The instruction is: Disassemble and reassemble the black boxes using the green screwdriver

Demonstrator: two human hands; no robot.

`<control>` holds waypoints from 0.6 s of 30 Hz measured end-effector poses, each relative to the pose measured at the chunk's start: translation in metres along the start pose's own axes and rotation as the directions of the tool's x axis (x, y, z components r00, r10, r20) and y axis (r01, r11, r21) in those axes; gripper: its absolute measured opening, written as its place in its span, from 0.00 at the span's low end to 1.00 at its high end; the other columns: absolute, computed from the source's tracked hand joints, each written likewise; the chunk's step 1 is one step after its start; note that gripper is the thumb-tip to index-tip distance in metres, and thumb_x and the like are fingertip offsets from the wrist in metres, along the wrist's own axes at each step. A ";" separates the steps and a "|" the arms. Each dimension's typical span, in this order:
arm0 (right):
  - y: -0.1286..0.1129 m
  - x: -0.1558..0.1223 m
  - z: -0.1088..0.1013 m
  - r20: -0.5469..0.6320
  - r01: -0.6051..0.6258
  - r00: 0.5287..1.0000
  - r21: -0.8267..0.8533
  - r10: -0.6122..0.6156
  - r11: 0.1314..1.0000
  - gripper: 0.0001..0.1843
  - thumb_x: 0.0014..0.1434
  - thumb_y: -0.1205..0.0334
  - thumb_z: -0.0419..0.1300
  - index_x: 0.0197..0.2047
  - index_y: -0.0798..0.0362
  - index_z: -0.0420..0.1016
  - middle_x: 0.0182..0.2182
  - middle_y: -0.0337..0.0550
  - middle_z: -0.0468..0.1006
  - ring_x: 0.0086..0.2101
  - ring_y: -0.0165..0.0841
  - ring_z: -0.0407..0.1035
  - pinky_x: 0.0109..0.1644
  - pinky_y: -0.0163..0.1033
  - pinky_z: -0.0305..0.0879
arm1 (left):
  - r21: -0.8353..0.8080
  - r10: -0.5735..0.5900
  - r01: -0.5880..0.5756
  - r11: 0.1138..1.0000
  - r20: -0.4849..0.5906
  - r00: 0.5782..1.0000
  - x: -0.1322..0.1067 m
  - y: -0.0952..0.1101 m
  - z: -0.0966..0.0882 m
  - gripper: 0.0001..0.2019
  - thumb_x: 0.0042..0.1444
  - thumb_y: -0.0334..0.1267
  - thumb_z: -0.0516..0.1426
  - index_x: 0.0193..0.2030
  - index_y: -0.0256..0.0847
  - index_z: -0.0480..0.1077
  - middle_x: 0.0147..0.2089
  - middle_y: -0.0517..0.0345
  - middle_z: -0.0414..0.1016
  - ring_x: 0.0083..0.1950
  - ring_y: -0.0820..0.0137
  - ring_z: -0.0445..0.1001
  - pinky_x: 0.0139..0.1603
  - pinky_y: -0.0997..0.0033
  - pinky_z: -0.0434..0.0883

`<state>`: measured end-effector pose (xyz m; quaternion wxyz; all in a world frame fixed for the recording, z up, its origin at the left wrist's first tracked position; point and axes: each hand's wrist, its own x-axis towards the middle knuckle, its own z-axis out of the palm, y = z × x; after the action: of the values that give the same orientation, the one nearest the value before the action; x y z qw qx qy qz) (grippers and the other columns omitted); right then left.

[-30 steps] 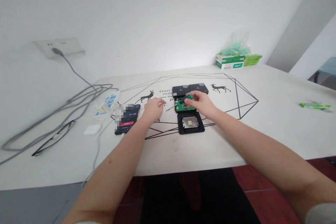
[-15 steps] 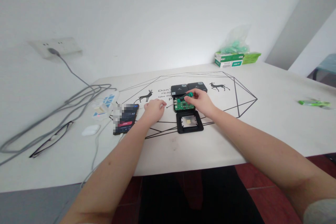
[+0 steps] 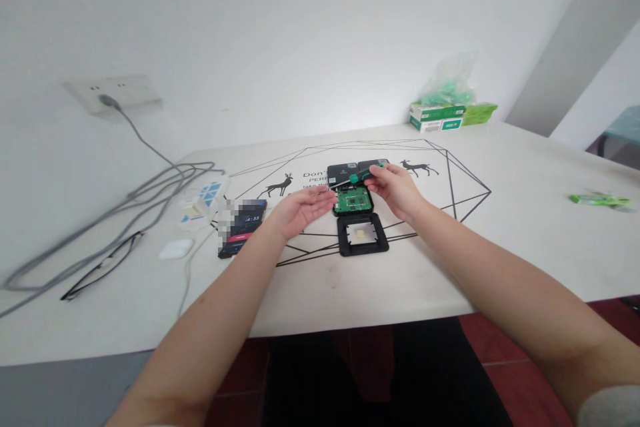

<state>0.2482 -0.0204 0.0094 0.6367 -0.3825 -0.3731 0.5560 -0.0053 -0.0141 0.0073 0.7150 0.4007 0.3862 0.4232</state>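
Note:
My right hand [image 3: 399,188] is closed round a small green-handled screwdriver [image 3: 356,177], held nearly level with its metal tip pointing left. My left hand [image 3: 300,208] is lifted off the table, palm turned up, fingers loosely spread just under that tip. Between the hands lies an opened black box showing a green circuit board [image 3: 353,201]. In front of it sits the black square cover [image 3: 363,235] with a pale pad in its middle. Two closed black boxes [image 3: 343,171] lie behind the board.
A phone [image 3: 241,225] with a lit screen lies left of my left hand. Farther left are a white earbud case [image 3: 176,248], glasses [image 3: 100,268], a power strip [image 3: 203,199] and grey cables. Green-white cartons [image 3: 439,117] stand at the back right, a green packet [image 3: 599,199] far right.
My left hand rose from the table and turned palm up near the screwdriver tip. My right hand lifted the screwdriver off the board and tilted it level, pointing left.

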 end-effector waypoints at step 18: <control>0.000 0.004 -0.003 -0.027 -0.058 0.998 0.010 0.058 0.998 0.16 0.49 0.59 0.77 0.29 0.51 0.74 0.24 0.36 0.79 0.26 0.26 0.74 0.30 0.29 0.73 | -0.081 -0.201 0.198 0.977 -0.035 0.979 0.000 0.002 0.001 0.09 0.71 0.30 0.57 0.46 0.32 0.81 0.44 0.43 0.87 0.44 0.65 0.87 0.52 0.66 0.82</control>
<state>0.2515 -0.0165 0.0077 0.6272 -0.3976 -0.3507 0.5706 -0.0050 -0.0132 0.0098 0.7601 0.3230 0.4233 0.3724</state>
